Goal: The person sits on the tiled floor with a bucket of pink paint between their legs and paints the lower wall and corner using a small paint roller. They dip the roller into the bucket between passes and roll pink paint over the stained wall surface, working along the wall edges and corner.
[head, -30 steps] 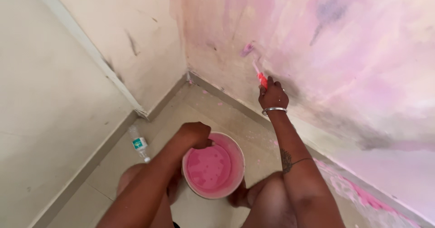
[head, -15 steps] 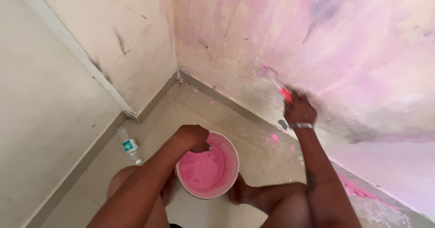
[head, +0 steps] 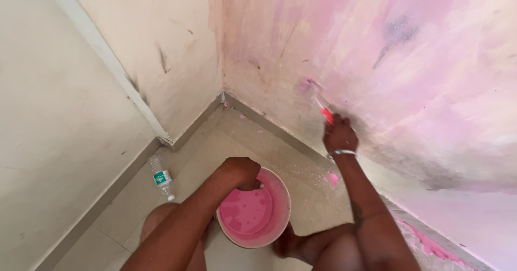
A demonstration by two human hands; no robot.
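Paintbrush (head: 318, 100) with a red handle sits in my right hand (head: 340, 135), fingers wrapped tight round the handle, its pink-loaded bristles pressed against the wall (head: 409, 77) low down, near the room's corner. That wall carries patchy pink paint with grey smudges. My left hand (head: 240, 172) is curled closed over the near rim of the bucket (head: 280, 217), which stands on the tiled floor (head: 204, 147) between my knees and holds pink paint. A silver bangle (head: 341, 153) rings my right wrist. Pink drips speckle the floor beside the skirting. Off to the left, a clear plastic bottle (head: 161, 178) with a green label lies near the pale side wall, well apart from the bucket.
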